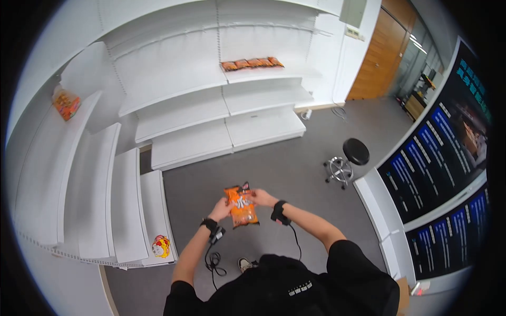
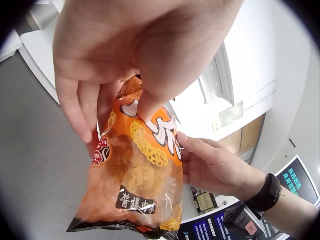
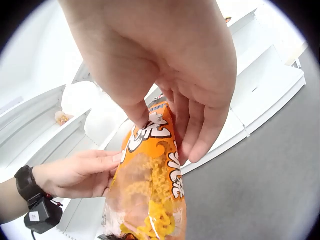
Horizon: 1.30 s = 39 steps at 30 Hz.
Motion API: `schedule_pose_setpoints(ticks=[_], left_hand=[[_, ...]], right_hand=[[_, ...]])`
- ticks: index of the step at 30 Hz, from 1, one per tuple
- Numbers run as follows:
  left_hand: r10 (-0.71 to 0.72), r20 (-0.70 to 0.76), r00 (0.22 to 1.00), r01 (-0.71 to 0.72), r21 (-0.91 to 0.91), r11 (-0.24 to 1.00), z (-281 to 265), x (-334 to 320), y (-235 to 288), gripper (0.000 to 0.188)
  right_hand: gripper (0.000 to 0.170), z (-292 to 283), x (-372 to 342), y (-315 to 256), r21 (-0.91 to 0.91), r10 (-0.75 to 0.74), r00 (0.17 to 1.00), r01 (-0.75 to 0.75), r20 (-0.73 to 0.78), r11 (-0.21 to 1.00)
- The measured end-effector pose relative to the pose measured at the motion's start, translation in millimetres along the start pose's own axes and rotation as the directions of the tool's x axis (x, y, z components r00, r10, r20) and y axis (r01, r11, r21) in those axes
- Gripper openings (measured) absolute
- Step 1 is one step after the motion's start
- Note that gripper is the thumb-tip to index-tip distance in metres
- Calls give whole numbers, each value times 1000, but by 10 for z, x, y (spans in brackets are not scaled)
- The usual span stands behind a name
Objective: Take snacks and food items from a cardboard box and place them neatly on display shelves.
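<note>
An orange snack bag [image 1: 243, 210] with a clear window and white lettering is held up in front of the body. My left hand [image 1: 222, 209] grips its left side, thumb on the printed front and fingers behind, as the left wrist view shows [image 2: 135, 55]. On the opposite side, my right hand [image 1: 259, 198] pinches the bag near its upper right corner. In the right wrist view the right thumb [image 3: 136, 114] presses the front while the other fingers curl round the back. Yellow puffed snacks show through the window of the bag [image 3: 162, 200].
White shelves [image 1: 179, 95] line the back and left. Several orange bags [image 1: 253, 63] lie in a row on a back shelf. Another bag [image 1: 66, 104] stands upper left, and a red-yellow packet [image 1: 161, 246] sits on the low left shelf. A black stool [image 1: 356, 151] stands right.
</note>
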<state>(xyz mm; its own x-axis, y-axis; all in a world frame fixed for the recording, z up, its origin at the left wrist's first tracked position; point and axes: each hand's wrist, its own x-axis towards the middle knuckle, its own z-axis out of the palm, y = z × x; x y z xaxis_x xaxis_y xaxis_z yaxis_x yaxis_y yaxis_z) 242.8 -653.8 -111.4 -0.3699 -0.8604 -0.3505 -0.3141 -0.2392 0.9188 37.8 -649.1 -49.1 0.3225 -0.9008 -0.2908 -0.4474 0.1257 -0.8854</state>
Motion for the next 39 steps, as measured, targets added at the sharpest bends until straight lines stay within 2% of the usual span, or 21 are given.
schedule_pose_setpoints(ticks=[1, 2, 3, 4, 5, 7, 8, 12, 14, 16, 18, 21, 24, 25, 28, 30, 31, 34, 39], left_hand=[[13, 49, 999, -12, -9, 1000, -38, 121, 156, 39], [40, 70, 997, -41, 7, 999, -70, 325, 142, 38], [4, 85, 996, -8, 44, 999, -119, 420, 316, 38], [45, 106, 993, -43, -21, 999, -145, 557, 398, 38], [27, 122, 992, -31, 31, 999, -193, 591, 634, 39], [57, 152, 987, -58, 0, 998, -269, 765, 919, 40], [87, 132, 987, -94, 44, 995, -303, 911, 964, 41], [28, 128, 991, -53, 198, 979, -516, 1209, 1347, 41], [14, 194, 981, -58, 220, 974, -610, 1532, 1485, 42], [55, 138, 989, -84, 220, 972, -761, 1761, 1802, 39], [35, 115, 993, -61, 227, 972, -803, 1925, 1898, 38], [-3, 82, 997, -11, 172, 985, -889, 2247, 2001, 36], [-28, 109, 994, 6, 199, 980, -1009, 2772, 2566, 32], [-15, 71, 997, 0, 199, 980, -1015, 2947, 2655, 32], [6, 25, 1000, -11, 185, 983, -1059, 3443, 2798, 32], [16, 27, 1000, -20, 152, 988, -1056, 3720, 2851, 32], [10, 9, 1000, -12, 167, 986, -1089, 3814, 2872, 32], [-25, 12, 1000, 22, 205, 979, -1153, 4055, 2963, 31], [94, -32, 995, -85, 222, 971, -1238, 4531, 2978, 30]], right_hand=[[32, -97, 56, -6, 40, -16, 998, 18, -52, 999], [31, -186, 88, -87, -6, 8, 997, -9, -76, 1000], [31, -255, 202, -33, 27, -33, 992, 37, -124, 999], [31, -359, 268, -58, -14, -21, 987, 19, -159, 1000], [31, -472, 352, -108, -56, -16, 982, 5, -189, 998], [32, -692, 483, -203, -7, -2, 971, 0, -238, 1000], [32, -773, 534, -237, 12, 14, 969, -11, -248, 1000], [35, -1025, 922, -350, -66, 1, 966, -18, -259, 998], [36, -1211, 1143, -364, -85, 20, 960, -45, -279, 995], [39, -1475, 1500, -502, -23, -35, 951, 29, -308, 999], [43, -1629, 1692, -483, -4, -66, 953, 68, -295, 998], [47, -1839, 2022, -428, -82, -125, 920, 102, -371, 991], [48, -2405, 2497, -613, -141, -180, 903, 134, -391, 981], [48, -2569, 2636, -638, -131, -194, 900, 155, -389, 979], [45, -2882, 2938, -654, -163, -195, 915, 145, -352, 976], [46, -3115, 3137, -660, -97, -135, 931, 108, -340, 989], [44, -3140, 3279, -622, -188, -176, 910, 112, -374, 976], [42, -3316, 3569, -590, -196, -204, 905, 138, -373, 971], [40, -3629, 4045, -566, -223, -166, 924, 91, -344, 971]])
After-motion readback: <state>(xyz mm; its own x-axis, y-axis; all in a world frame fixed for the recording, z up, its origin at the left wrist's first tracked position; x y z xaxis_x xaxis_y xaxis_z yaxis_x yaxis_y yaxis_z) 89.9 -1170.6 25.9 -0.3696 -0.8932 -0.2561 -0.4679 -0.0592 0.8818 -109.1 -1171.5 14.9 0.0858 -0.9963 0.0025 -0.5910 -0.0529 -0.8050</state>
